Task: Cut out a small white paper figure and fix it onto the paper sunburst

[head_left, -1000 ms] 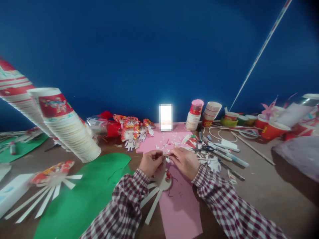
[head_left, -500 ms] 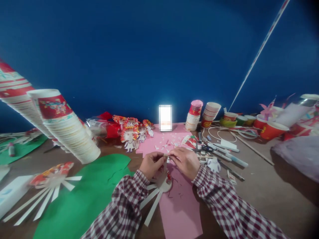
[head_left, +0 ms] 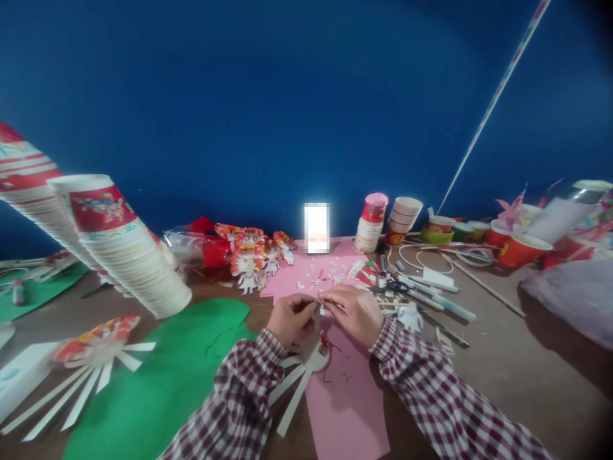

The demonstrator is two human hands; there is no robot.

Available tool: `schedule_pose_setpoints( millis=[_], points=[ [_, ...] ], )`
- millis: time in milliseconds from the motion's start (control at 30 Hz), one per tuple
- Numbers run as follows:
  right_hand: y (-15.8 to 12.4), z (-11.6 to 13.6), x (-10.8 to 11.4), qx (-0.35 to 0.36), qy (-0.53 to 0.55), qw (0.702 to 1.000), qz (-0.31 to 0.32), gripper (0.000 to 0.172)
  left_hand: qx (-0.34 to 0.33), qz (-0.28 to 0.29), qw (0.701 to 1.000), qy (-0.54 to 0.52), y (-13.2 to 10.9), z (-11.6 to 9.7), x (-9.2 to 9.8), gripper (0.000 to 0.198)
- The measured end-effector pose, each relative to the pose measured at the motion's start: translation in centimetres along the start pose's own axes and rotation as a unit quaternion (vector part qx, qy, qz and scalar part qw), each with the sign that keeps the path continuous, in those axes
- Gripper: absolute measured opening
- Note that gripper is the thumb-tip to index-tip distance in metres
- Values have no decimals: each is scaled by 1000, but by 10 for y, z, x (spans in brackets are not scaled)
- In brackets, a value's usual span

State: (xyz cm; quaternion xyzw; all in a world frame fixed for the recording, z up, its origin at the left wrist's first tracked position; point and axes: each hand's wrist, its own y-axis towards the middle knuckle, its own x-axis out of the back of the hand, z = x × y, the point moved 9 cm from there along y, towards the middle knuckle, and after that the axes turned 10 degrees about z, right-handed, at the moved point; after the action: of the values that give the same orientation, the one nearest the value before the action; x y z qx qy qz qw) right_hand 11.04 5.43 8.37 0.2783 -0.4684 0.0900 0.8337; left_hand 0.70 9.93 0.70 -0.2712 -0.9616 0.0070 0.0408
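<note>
A paper cup cut into strips (head_left: 316, 361) is held over the pink paper (head_left: 347, 409), its strips splayed toward me around the round base. My left hand (head_left: 291, 321) is closed, thumb and fingertips pinching one upright strip of this cup. Close against it, my right hand (head_left: 353, 313) pinches at the top end of the same strip, where the fingertips of both hands meet. The exact fold at the fingertips is too small to make out. To the left, a second cut cup (head_left: 103, 348) lies with its strips fanned out beside green paper (head_left: 167, 364).
Tall stacks of paper cups (head_left: 124, 249) lean at the left. Paper figures (head_left: 249, 262) lie behind my left hand. Paper scraps (head_left: 318, 275) litter the pink sheet. Scissors (head_left: 397, 284), markers (head_left: 445, 303) and a stick (head_left: 486, 284) lie right. Shorter cup stacks (head_left: 368, 230) stand behind.
Both hands stay pinched together at the strip, with the right fingertips shifting slightly. The whole view has moved a little; nothing else visibly differs.
</note>
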Motion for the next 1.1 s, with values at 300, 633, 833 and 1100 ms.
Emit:
schedule_pose_setpoints(
  millis=[300, 633, 833, 1100],
  points=[
    [0, -2, -4, -9, 33, 999, 7, 20, -1, 7, 1000, -16, 0, 2, -1, 29],
    [0, -6, -7, -12, 68, 998, 11, 19, 33, -8, 999, -28, -2, 3, 2, 28],
    [0, -8, -10, -24, 45, 999, 19, 20, 24, -7, 1000, -10, -2, 0, 2, 26],
    [1, -9, -16, -11, 61, 997, 45, 26, 12, 7, 1000, 11, 0, -1, 1, 25]
  ],
)
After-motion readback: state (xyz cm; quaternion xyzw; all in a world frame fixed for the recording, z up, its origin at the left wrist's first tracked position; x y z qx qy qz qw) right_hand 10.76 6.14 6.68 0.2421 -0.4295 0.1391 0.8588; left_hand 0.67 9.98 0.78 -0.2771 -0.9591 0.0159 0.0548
